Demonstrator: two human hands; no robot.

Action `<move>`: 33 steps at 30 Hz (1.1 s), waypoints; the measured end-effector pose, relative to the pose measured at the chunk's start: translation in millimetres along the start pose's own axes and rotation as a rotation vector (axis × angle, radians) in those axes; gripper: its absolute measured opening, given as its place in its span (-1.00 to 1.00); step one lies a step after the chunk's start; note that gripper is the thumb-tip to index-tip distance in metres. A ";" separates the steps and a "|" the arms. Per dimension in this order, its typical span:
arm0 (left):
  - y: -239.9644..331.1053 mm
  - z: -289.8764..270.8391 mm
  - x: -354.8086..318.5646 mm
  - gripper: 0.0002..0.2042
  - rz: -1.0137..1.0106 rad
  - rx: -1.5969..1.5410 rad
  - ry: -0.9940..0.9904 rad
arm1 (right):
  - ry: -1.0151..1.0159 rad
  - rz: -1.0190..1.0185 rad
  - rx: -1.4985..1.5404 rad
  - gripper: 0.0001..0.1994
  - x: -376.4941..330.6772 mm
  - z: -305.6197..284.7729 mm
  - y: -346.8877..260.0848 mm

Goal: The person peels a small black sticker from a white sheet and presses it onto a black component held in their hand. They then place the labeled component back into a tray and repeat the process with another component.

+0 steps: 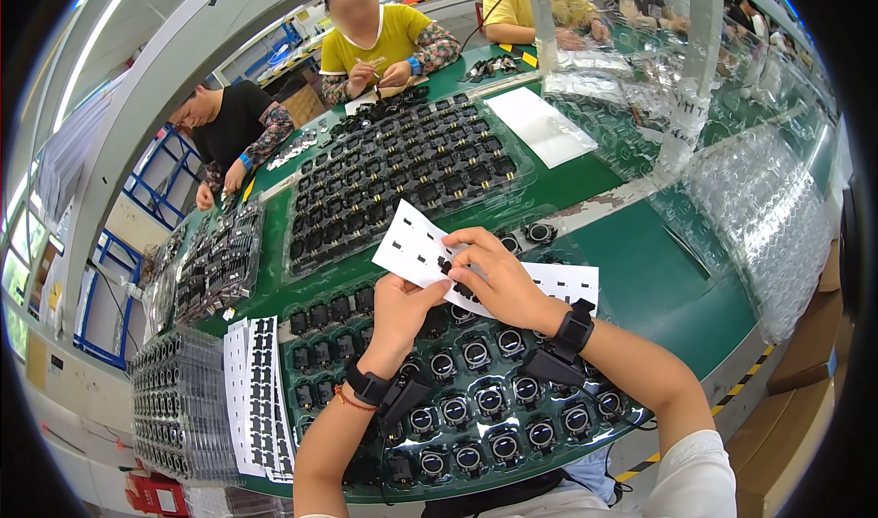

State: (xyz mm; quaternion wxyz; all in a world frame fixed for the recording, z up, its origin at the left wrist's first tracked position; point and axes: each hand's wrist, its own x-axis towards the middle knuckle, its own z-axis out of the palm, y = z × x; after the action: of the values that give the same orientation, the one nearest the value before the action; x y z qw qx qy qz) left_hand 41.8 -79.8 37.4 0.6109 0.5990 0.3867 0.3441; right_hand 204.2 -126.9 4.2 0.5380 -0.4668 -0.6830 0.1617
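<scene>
Above the near tray, my left hand (402,315) grips the lower edge of a white sheet (409,236) of small black stickers, thumb on top. My right hand (501,278) is bent over the same sheet. Its thumb and fingertips close on a black sticker (445,265) at the sheet's surface; whether it has come off the backing cannot be told. White paper with black marks (572,282) shows beyond my right hand; whether it joins the held sheet is hidden. Beneath my hands lies a clear tray (370,445) of black parts, many with round silver rings.
More sticker sheets (264,399) lie left of the tray, beside a stack of clear trays (174,408). A larger tray of black parts (402,175) and white paper (541,127) lie farther off. Bubble wrap (754,216) hangs at right. Co-workers (389,38) sit across the green table.
</scene>
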 end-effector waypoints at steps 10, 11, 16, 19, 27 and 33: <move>-11.5 -2.0 3.4 -0.79 0.154 0.114 0.066 | -0.047 0.082 0.065 -0.91 -0.6 0.0 -3.3; -11.1 -1.8 2.9 -0.79 0.154 0.110 0.067 | -0.047 0.082 0.066 -0.91 -0.7 -0.1 -3.3; -9.1 0.7 1.7 -0.80 0.156 0.124 0.078 | -0.049 0.089 0.075 -0.89 -1.2 -1.3 -3.7; -9.7 2.4 2.3 -0.81 0.165 0.135 0.090 | -0.056 0.099 0.083 -0.88 -0.5 -2.4 -4.0; -8.5 3.6 3.2 -0.80 0.182 0.097 0.100 | -0.024 0.023 0.056 -0.88 -0.8 -0.2 -2.7; -2.9 2.5 1.0 -0.78 0.155 0.071 0.070 | -0.013 0.048 0.100 -0.90 -0.6 0.5 -4.5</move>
State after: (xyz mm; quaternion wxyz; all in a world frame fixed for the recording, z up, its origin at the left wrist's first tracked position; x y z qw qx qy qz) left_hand 44.3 -80.3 34.4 0.5469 0.6360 0.3724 0.3973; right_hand 201.7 -129.5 6.9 0.5522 -0.4544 -0.6661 0.2118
